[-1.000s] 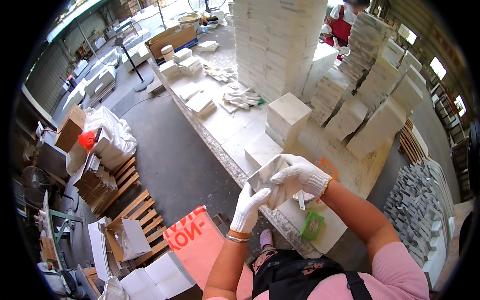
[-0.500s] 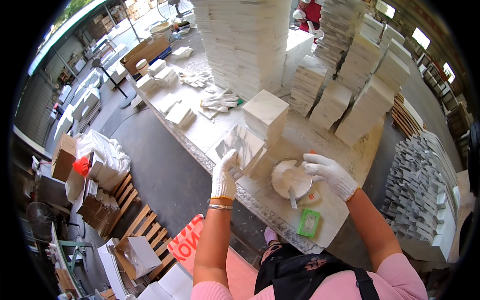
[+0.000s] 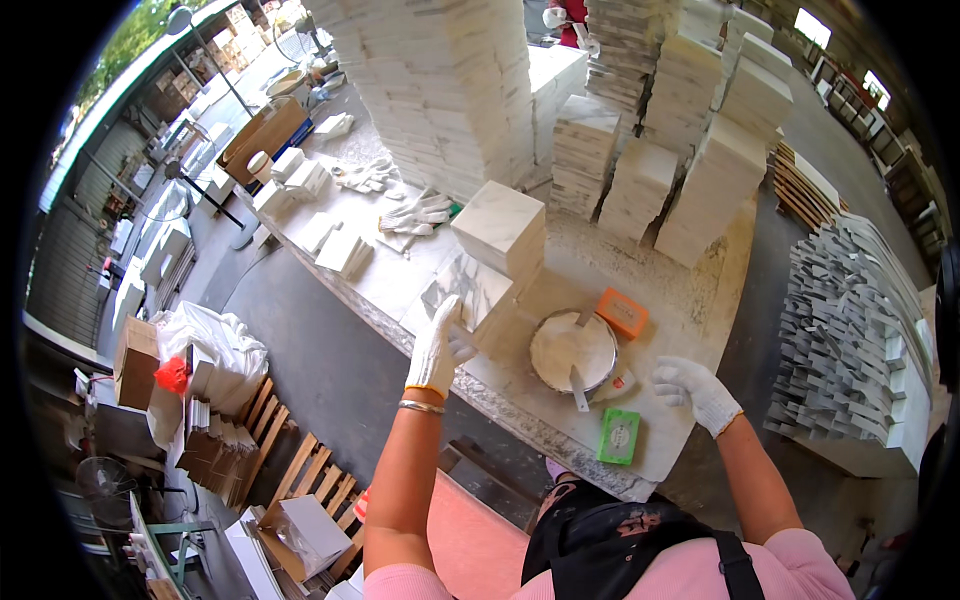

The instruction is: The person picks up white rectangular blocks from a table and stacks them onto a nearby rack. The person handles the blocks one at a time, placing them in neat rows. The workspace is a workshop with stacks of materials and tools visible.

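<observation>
My left hand (image 3: 436, 345), in a white knit glove, is closed on the near edge of a grey-veined marble tile (image 3: 466, 288). Its thumb lies over the top and its fingers are at the front side. Right behind the tile rises a taller block of stacked white tiles (image 3: 500, 222). My gloved right hand (image 3: 692, 390) hovers right of a round bowl of white paste or powder (image 3: 570, 358), fingers loosely bent and apart, holding nothing I can see. A putty knife (image 3: 579, 388) leans on the bowl's near rim; another grey blade (image 3: 585, 317) shows at its far rim.
An orange box (image 3: 622, 313) and a green box (image 3: 618, 437) lie beside the bowl. High marble stacks (image 3: 430, 90) stand across the table's far side. Spare gloves (image 3: 415, 212) lie at left. Wooden pallets (image 3: 300, 480) and cartons (image 3: 135, 360) are on the floor. Another person's hand (image 3: 556, 17) shows far back.
My right hand has moved from over the bowl's right rim toward me and to the right, uncovering the orange box and far blade. My left hand stays at the tile; the view has shifted slightly.
</observation>
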`<state>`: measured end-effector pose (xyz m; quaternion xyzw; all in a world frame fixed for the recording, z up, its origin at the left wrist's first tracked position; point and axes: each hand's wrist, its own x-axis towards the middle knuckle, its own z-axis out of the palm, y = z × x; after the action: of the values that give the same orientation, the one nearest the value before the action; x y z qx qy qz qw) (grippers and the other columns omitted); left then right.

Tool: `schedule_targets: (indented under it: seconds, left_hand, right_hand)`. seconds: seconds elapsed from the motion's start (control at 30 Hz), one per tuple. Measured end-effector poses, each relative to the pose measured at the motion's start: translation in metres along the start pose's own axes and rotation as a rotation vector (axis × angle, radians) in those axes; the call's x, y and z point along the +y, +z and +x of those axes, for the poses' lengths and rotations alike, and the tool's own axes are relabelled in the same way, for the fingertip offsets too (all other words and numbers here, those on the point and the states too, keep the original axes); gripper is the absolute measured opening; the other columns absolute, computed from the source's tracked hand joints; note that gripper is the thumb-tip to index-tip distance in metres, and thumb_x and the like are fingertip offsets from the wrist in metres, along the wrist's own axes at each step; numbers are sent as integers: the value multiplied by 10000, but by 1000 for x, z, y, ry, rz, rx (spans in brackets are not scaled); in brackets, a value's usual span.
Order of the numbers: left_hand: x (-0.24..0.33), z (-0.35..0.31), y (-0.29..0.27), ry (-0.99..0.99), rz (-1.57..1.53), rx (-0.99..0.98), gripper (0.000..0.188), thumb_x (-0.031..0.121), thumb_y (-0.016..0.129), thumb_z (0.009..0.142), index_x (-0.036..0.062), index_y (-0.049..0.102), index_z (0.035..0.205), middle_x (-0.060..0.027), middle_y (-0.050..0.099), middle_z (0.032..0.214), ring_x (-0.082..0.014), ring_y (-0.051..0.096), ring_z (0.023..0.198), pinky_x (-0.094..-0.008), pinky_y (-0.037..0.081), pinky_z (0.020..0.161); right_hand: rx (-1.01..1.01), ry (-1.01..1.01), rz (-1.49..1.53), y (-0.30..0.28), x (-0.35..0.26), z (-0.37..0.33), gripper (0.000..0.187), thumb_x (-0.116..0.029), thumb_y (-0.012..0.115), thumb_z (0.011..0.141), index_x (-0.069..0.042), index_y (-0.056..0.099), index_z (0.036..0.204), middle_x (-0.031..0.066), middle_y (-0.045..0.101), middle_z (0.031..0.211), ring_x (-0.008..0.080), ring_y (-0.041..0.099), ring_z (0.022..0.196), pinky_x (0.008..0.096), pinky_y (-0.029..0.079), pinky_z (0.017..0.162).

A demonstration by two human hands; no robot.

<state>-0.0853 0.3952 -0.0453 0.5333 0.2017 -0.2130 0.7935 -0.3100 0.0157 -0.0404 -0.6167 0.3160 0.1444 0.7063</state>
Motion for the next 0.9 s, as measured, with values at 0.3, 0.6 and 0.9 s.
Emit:
schedule_targets:
  seconds: [0.3,0.6,0.9]
  left_hand:
    - [49,1,-27,-179,581,-235,495,560,595,981,79,641,874,17,456,587,-139,443,468,-294,350,435]
    - [42,-55,-61,-101,644,-91,869,806,375,937,7,712,880,-119,686,703,-254,670,599,-354,544,592]
    - [-36,-179,-27,-233,733,-215,702,638,403,1022,24,737,954,-94,715,751,-219,678,635,-333,532,629]
  right_hand:
    - [-19,24,-18,2,-2,-12,588,-325,707,930,-44,546,1421,94,679,1197,197,660,1007,333,513,844]
    - [-26,15,58,-34,10,-26,509,-282,682,938,-49,587,1380,78,706,1125,176,661,980,297,512,792]
    - [99,-39,139,-116,47,-86,571,-259,688,925,24,536,1398,116,680,1171,177,662,956,317,523,806]
